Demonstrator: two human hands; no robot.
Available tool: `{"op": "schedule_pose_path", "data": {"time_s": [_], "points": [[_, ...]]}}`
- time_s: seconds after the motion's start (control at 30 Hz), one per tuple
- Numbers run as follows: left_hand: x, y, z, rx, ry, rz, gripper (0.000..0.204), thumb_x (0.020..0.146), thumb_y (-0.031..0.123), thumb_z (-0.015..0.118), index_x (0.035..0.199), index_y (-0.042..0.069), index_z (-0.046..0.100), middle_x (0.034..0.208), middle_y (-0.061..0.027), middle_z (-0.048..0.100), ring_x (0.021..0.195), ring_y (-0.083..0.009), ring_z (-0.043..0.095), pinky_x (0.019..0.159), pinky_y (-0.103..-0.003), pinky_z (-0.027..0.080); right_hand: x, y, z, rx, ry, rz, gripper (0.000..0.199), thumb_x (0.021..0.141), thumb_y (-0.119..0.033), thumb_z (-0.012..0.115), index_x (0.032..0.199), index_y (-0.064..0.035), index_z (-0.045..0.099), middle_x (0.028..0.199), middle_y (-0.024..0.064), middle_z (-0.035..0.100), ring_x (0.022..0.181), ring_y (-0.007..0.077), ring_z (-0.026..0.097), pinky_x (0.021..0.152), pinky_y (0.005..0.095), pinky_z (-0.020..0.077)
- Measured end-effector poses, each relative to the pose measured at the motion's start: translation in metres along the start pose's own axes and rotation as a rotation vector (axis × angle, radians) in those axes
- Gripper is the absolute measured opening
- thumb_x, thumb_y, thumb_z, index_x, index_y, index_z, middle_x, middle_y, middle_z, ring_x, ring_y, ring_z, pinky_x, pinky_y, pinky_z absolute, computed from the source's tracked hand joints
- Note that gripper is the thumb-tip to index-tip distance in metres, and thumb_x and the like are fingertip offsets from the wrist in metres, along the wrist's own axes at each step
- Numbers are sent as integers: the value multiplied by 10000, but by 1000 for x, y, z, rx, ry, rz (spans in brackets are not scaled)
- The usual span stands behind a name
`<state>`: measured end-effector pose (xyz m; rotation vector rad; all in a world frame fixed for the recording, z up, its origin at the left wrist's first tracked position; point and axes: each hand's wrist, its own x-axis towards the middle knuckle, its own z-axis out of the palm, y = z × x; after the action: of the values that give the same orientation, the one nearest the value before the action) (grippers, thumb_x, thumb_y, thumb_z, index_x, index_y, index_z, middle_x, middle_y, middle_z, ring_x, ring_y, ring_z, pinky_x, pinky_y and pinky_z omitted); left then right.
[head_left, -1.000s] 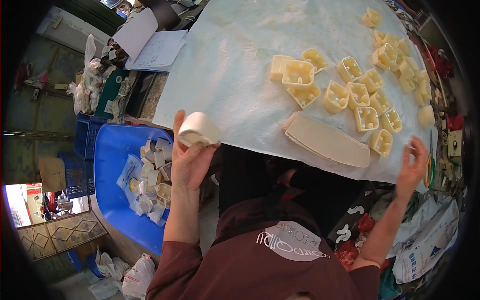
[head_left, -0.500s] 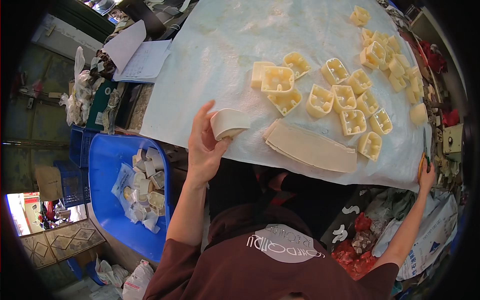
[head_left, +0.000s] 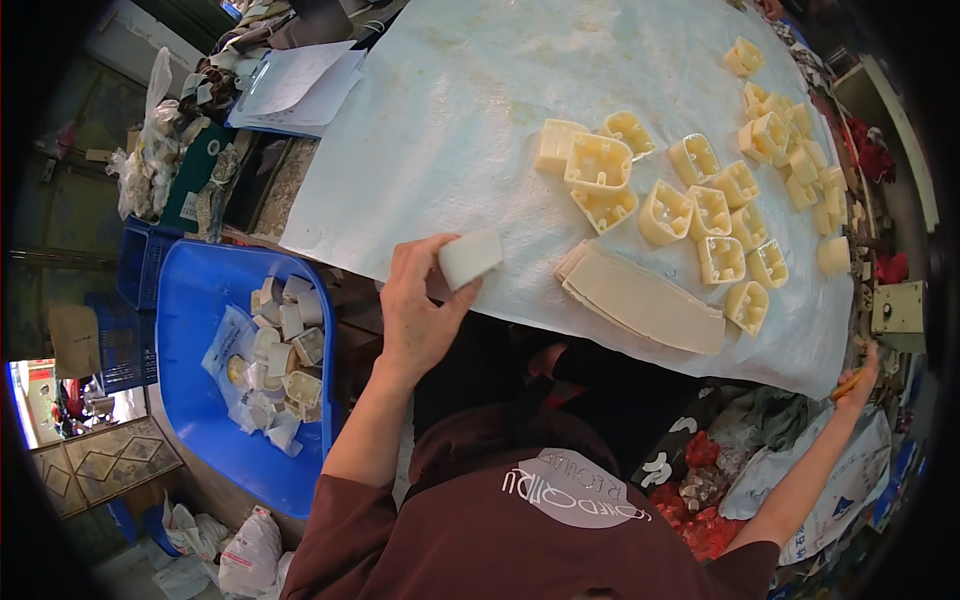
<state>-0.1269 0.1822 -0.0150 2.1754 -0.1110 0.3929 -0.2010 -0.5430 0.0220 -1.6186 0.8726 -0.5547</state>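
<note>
My left hand (head_left: pixel 420 305) pinches a small white box-shaped piece (head_left: pixel 472 259) between thumb and fingers, over the near left edge of the table sheet. Its plain outer faces show; the inside is turned from sight. At the far right, beyond the sheet's corner, my right hand (head_left: pixel 857 380) is closed on an orange-handled tool (head_left: pixel 846 384), most of it hidden. To the right of the held piece lies a stack of flat beige strips (head_left: pixel 640 300). Behind the strips stand several cream plastic boxes (head_left: pixel 665 212), rounded on one side, with small posts inside.
A blue tub (head_left: pixel 190 400) left of the table holds several whitish pieces (head_left: pixel 285 350). More cream boxes (head_left: pixel 800 160) are heaped at the table's right. Papers (head_left: pixel 300 85) lie at the back left. Bags (head_left: pixel 800 470) and red plastic (head_left: pixel 700 520) crowd the lower right.
My left hand has turned the white piece, so a flat face shows now instead of its curved side. The right hand has moved down off the sheet's corner with the tool. The view has shifted slightly.
</note>
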Motion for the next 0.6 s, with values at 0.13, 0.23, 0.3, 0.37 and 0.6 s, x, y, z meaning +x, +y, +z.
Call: {"op": "schedule_pose_path", "data": {"time_s": [0.13,0.23,0.3,0.37,0.6], "points": [[-5,-1,8,-11,49,32,403,642,23,729,1017,45,584,884,-75,549,768,-188,531,691,-278,432,-124,-106,122,546,-401,-241,503,928,-246,519,1367,-62,358,971,108,560,886,206,527,841,368,432],[-5,0,15,-22,49,45,425,622,16,733,1013,51,570,863,-75,543,795,-237,521,698,-324,423,-213,-137,217,569,-682,-406,533,966,-285,404,1419,-57,242,1236,215,511,1028,247,540,936,398,410],[-7,-1,9,32,77,52,432,612,17,731,1009,57,565,855,-74,540,804,-257,513,712,-349,404,-268,-130,296,665,-922,-392,581,958,-329,415,1434,-72,202,1129,182,578,921,217,573,865,381,444],[-5,1,11,36,91,67,424,607,26,727,999,62,569,856,-71,539,800,-252,506,735,-355,374,-316,-120,345,645,-1022,-336,557,959,-313,416,1420,-62,228,1048,154,592,812,177,552,755,333,460],[-2,2,7,43,90,91,400,617,53,719,992,71,582,827,-68,540,787,-240,508,759,-340,338,-380,-111,412,425,-1344,-434,481,933,-156,442,1366,4,307,981,126,568,755,86,452,703,243,393]]}}
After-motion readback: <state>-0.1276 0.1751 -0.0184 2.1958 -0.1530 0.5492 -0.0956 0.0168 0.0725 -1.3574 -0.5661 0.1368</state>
